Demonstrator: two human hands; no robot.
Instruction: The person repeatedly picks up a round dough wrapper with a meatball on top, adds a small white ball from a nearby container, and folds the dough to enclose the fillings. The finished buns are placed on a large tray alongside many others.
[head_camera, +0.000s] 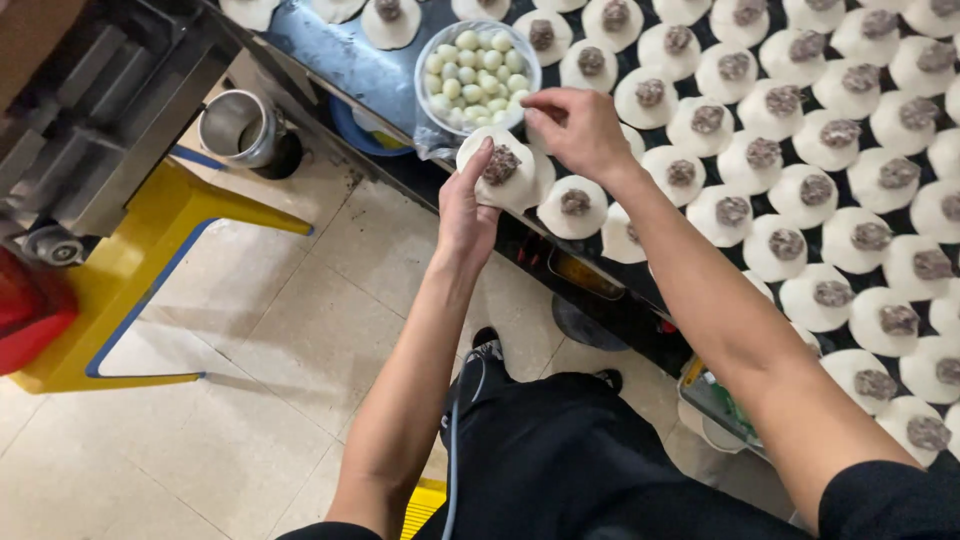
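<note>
left fingers (478, 165) cup a dough round (497, 165) with dark filling, held at the desk (330, 55) edge. right fingers (540, 118), pinched nearly shut, reach at the bowl (478, 72) rim; whether they hold an egg i cannot tell. the bowl is full of small pale eggs. rows of filled rounds (800, 190) lie open, none with egg or sealed.

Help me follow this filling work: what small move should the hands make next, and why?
Probably the right hand brings one pale egg from the clear bowl onto the dough round held in the left hand; that round carries only dark filling, and the right fingertips are at the bowl's rim.
</note>
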